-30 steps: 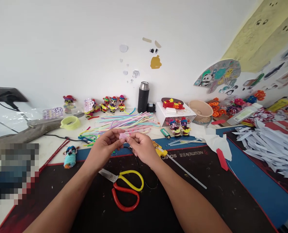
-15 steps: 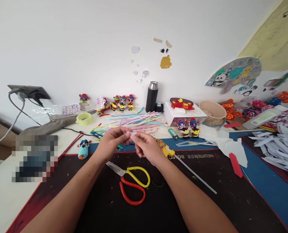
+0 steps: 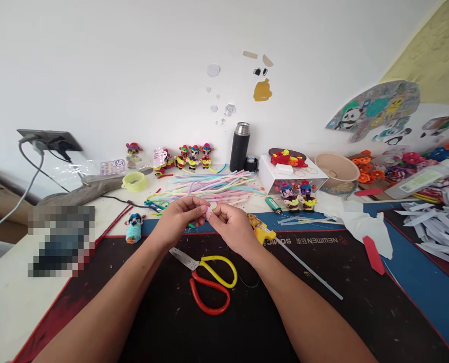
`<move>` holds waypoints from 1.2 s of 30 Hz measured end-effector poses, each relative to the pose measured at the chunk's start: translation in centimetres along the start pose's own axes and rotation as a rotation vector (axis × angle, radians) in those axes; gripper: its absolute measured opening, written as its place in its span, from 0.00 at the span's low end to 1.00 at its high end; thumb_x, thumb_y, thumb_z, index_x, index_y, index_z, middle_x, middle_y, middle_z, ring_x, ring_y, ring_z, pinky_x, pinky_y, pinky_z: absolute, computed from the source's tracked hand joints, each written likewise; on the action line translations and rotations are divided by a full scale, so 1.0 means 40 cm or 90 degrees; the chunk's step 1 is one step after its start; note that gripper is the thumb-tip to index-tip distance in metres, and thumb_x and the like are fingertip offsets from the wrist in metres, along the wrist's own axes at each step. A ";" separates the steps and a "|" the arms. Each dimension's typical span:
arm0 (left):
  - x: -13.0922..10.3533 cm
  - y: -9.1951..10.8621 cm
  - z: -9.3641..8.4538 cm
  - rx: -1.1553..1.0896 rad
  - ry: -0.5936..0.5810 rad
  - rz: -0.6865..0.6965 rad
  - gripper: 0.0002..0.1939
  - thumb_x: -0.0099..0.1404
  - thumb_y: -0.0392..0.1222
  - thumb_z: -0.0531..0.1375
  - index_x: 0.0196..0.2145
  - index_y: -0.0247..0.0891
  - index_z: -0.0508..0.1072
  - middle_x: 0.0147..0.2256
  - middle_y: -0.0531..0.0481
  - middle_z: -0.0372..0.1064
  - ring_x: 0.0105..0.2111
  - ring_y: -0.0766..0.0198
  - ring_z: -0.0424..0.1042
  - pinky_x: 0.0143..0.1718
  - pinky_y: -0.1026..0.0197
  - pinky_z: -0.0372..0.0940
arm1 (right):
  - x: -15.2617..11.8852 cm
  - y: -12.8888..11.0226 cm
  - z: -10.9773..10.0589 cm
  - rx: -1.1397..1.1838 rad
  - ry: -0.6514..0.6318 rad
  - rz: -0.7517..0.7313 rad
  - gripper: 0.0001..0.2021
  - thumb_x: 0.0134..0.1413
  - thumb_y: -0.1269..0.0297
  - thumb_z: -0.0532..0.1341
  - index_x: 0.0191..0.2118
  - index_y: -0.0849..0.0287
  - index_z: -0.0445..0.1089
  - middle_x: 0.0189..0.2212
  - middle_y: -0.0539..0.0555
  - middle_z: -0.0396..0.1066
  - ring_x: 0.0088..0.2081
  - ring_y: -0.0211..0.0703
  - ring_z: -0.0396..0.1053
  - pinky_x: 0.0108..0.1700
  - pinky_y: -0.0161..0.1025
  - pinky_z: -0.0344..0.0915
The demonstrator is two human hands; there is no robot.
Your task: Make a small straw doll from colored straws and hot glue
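My left hand and my right hand meet above the back part of the black mat. Both are closed in a pinch on one small pale pink piece, mostly covered by the fingertips; its exact kind cannot be made out. Below the hands lie scissors with one yellow and one red handle, blades toward the left wrist. Just right of my right hand is a yellow glue gun with a long translucent glue stick trailing from it. Behind my hands, pastel pipe cleaners are spread in a loose pile.
A small turquoise figure stands left of my hands. Several finished figures line the wall beside a black thermos. A white box, a beige bowl, a green lighter and white paper strips are to the right.
The whole view has shifted slightly, moving things a little to the right in the picture. My fingers have parted slightly, showing more of the pink piece, which both hands still pinch.
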State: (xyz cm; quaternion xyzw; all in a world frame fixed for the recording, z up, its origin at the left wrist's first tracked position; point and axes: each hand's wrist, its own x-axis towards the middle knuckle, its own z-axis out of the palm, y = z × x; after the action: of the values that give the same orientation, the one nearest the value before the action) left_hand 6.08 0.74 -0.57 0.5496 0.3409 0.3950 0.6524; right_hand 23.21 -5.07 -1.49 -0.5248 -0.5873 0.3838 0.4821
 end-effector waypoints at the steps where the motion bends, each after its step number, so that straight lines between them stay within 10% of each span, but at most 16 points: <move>1: 0.000 0.001 0.001 0.008 0.001 0.001 0.14 0.56 0.49 0.76 0.33 0.38 0.81 0.26 0.52 0.75 0.25 0.66 0.71 0.28 0.63 0.64 | 0.001 0.002 0.002 0.013 -0.002 0.009 0.14 0.62 0.54 0.63 0.28 0.56 0.68 0.19 0.45 0.60 0.20 0.35 0.54 0.24 0.36 0.50; 12: -0.004 0.018 -0.001 0.008 0.004 0.021 0.14 0.56 0.50 0.75 0.33 0.38 0.80 0.25 0.52 0.75 0.26 0.64 0.71 0.29 0.62 0.64 | 0.003 -0.016 -0.003 0.197 -0.109 0.117 0.20 0.62 0.42 0.63 0.36 0.57 0.70 0.18 0.44 0.67 0.15 0.33 0.59 0.19 0.32 0.52; 27: -0.003 0.019 0.006 0.104 0.005 0.018 0.15 0.57 0.52 0.73 0.32 0.38 0.78 0.24 0.53 0.73 0.23 0.65 0.67 0.27 0.61 0.63 | -0.005 -0.005 0.005 -0.103 -0.013 -0.030 0.13 0.65 0.57 0.61 0.30 0.56 0.72 0.20 0.47 0.64 0.22 0.38 0.57 0.26 0.38 0.50; 36: -0.005 0.017 0.008 0.113 0.024 0.038 0.15 0.59 0.52 0.72 0.33 0.38 0.78 0.25 0.53 0.73 0.25 0.65 0.68 0.28 0.62 0.63 | -0.005 0.000 0.006 0.009 -0.083 0.047 0.15 0.69 0.50 0.59 0.35 0.54 0.70 0.20 0.47 0.67 0.19 0.38 0.62 0.24 0.36 0.56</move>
State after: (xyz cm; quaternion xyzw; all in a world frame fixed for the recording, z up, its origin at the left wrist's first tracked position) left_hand 6.18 0.46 0.14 0.6077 0.3704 0.3927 0.5825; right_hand 22.98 -5.27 -1.59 -0.5168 -0.5950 0.4387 0.4317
